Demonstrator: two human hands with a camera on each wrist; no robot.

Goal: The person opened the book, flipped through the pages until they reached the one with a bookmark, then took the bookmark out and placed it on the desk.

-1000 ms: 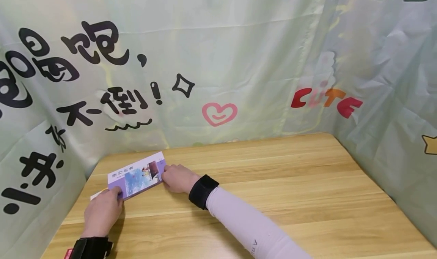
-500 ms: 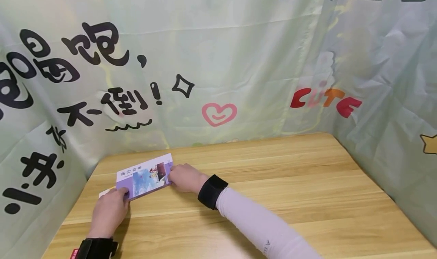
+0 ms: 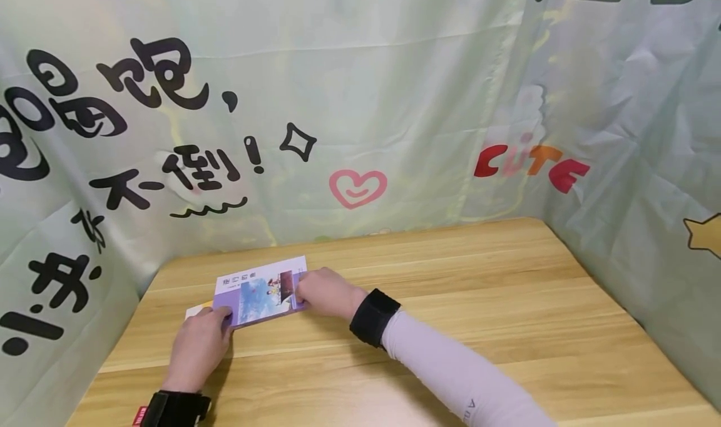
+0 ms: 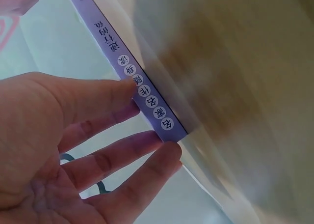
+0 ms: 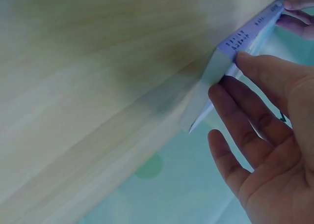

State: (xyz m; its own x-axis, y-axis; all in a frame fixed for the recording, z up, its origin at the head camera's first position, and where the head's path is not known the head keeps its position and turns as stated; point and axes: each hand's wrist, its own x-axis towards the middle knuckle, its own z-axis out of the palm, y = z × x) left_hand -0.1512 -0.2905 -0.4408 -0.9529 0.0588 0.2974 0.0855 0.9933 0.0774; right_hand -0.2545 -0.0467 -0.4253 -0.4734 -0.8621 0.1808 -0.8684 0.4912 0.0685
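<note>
A purple-and-white book with a blue picture on its cover lies low over the table, toward the left in the head view. My left hand pinches its near left corner; in the left wrist view the thumb presses the purple spine while fingers reach along the far side. At the other end, my right hand grips the right edge, thumb on the book's purple spine in the right wrist view and fingertips at its white side. A white and yellow corner sticks out beside the book's left end.
The wooden table has its back edge against a pale green printed cloth. The same kind of cloth hangs along both sides, close to the table's edges.
Both hands and the book have slid to the right across the table together, the white and yellow corner moving along. The grip of each hand looks the same.
</note>
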